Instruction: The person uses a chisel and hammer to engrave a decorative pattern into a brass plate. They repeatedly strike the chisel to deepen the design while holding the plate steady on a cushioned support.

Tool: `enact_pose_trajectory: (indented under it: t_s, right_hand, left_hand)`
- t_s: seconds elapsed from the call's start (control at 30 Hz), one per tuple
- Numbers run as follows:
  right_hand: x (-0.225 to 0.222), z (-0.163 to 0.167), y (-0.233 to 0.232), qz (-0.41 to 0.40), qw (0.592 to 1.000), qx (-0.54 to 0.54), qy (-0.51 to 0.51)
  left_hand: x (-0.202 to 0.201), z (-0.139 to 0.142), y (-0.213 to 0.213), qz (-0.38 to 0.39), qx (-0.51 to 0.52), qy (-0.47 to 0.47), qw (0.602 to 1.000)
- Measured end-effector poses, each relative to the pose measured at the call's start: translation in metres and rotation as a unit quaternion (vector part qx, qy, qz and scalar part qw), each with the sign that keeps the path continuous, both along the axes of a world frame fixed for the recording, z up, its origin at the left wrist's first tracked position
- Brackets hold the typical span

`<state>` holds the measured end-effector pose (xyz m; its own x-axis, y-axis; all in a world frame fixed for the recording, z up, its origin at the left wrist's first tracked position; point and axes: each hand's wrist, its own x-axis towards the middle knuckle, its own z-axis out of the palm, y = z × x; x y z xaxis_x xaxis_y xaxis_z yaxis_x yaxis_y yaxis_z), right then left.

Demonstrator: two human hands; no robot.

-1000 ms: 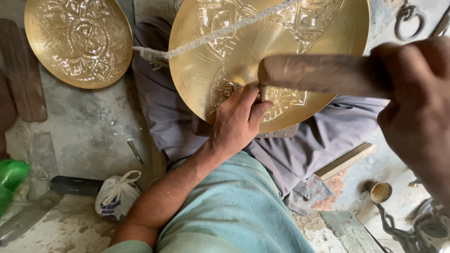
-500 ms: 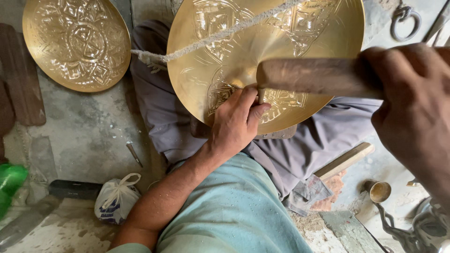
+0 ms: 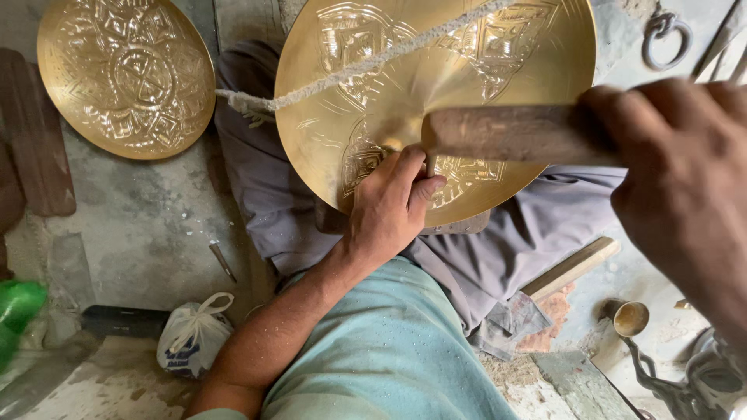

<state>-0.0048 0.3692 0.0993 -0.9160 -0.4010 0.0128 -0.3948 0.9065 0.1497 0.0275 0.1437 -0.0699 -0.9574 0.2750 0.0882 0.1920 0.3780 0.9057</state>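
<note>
Punch tip hidden under left hand (image 3: pixel 389 206), mallet (image 3: pixel 513 134) blurred

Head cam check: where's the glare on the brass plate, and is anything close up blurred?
Head view: soft daylight, bright sheen at the brass plate centre, just left of the wooden mallet; right hand near the lens is large and slightly soft; left hand, the plate's engraving and the second plate are sharp; edges bow slightly.

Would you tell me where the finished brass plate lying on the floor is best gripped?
Probably by the rim of the finished brass plate, from its lower right edge: it lies flat with nothing on it, and bare floor borders that side.
</note>
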Motion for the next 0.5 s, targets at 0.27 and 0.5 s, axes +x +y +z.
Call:
enact_pose_trajectory:
  t_s: [0.27, 0.5]
  right_hand:
    - [0.0031, -0.0056, 0.0022, -0.090, 0.992, -0.078, -0.030]
    - [-0.0018, -0.0037, 0.0016, -0.055, 0.997, 0.015, -0.059]
  left_hand:
    - [-0.0014, 0.0036, -0.0005, -0.001, 0.020, 0.015, 1.000]
    - [-0.0013, 0.0052, -0.0024, 0.001, 0.029, 0.012, 1.000]
